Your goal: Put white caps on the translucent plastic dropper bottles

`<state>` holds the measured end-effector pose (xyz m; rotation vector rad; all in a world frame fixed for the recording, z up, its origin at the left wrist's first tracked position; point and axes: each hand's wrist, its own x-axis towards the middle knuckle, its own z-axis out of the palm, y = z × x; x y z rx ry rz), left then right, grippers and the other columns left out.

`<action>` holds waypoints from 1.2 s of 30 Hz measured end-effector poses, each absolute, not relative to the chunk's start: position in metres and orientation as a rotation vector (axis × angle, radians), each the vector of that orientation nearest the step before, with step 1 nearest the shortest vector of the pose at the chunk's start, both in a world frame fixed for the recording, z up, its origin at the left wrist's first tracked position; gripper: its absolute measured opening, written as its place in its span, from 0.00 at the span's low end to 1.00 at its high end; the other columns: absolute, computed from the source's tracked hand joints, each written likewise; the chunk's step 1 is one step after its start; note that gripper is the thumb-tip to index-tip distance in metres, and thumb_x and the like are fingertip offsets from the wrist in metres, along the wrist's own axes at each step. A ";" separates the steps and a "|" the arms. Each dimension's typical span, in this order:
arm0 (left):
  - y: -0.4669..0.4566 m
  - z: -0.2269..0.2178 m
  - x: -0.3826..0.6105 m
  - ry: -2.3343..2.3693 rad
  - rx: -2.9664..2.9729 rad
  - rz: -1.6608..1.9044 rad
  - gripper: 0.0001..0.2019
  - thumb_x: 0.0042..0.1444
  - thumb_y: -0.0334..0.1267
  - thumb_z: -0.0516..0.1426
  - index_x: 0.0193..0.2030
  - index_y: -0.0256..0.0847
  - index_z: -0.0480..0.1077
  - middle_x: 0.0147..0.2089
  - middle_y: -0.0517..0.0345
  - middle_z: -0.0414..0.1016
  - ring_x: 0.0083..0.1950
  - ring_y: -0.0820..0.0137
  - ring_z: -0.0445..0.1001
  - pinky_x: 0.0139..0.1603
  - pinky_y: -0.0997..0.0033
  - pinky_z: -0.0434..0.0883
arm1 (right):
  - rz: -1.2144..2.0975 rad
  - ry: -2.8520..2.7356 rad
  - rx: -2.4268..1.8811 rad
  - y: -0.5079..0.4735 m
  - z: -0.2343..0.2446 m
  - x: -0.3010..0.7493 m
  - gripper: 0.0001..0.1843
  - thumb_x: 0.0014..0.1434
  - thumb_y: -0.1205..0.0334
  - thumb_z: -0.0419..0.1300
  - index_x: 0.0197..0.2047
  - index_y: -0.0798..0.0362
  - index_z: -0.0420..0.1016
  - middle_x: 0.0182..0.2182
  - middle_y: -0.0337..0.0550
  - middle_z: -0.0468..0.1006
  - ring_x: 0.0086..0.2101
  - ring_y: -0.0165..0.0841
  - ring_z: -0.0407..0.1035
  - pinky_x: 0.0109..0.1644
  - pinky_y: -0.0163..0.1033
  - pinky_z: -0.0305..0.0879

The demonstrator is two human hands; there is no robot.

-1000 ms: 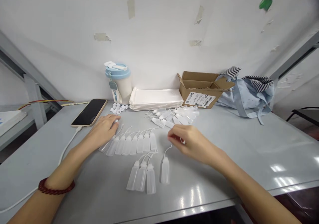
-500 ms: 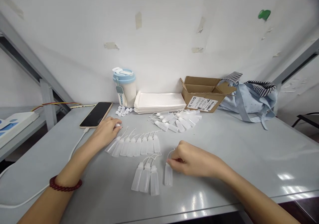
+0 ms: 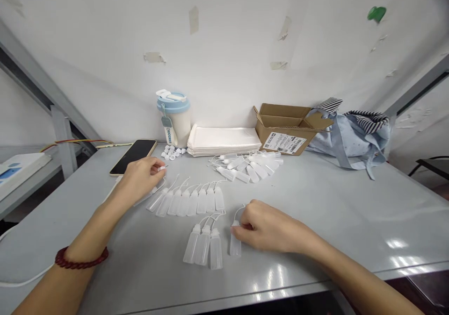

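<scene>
My left hand (image 3: 140, 177) is closed in a pinch around a small white cap (image 3: 161, 168), which shows a thin dark tip. Beneath that hand, a partly hidden bottle lies at the left end of a row of translucent squeeze bottles (image 3: 192, 202) with strap-like tails. My right hand (image 3: 268, 226) grips a single squeeze bottle (image 3: 235, 246) near its neck; the fingers cover part of it. Just left of this one, three more bottles (image 3: 202, 248) lie side by side. A small heap of white caps (image 3: 171, 153) sits beyond my left hand.
A phone (image 3: 134, 157) on a cable lies at the left. At the back stand a lidded cup (image 3: 180, 125), a stack of white sheets (image 3: 224, 139), an open cardboard box (image 3: 291, 130) and a blue cloth bag (image 3: 336, 142). Loose bottles (image 3: 250, 168) are piled before the box.
My left hand has shifted slightly left and turned, so the cap's thin tip and a bottle under the hand now show. My right hand stays on its bottle. The view has tilted slightly.
</scene>
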<state>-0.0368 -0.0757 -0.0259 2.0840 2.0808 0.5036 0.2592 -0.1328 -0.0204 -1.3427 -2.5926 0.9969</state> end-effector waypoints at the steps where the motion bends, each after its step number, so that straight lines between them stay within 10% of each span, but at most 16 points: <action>1: -0.077 -0.025 -0.034 2.086 2.064 0.543 0.14 0.52 0.41 0.50 0.38 0.35 0.71 0.41 0.46 0.77 0.43 0.60 0.75 0.46 0.65 0.67 | 0.980 -2.567 -1.384 -0.134 -0.022 0.258 0.25 0.55 0.60 0.53 0.14 0.54 0.43 0.14 0.30 0.40 0.15 0.21 0.38 0.17 0.33 0.36; 9: -0.088 -0.019 -0.016 2.029 1.963 0.794 0.12 0.50 0.44 0.53 0.37 0.39 0.70 0.38 0.52 0.77 0.40 0.62 0.76 0.46 0.64 0.70 | 1.203 -2.446 -1.641 -0.135 -0.025 0.249 0.26 0.53 0.55 0.53 0.10 0.54 0.51 0.05 0.31 0.52 0.07 0.22 0.54 0.15 0.28 0.49; 36: -0.138 -0.023 0.062 1.096 1.117 0.862 0.12 0.54 0.44 0.59 0.42 0.40 0.74 0.40 0.55 0.76 0.40 0.68 0.71 0.49 0.64 0.66 | 0.844 -2.341 -1.196 -0.125 -0.016 0.253 0.19 0.63 0.56 0.50 0.22 0.55 0.59 0.19 0.34 0.64 0.21 0.24 0.56 0.25 0.31 0.50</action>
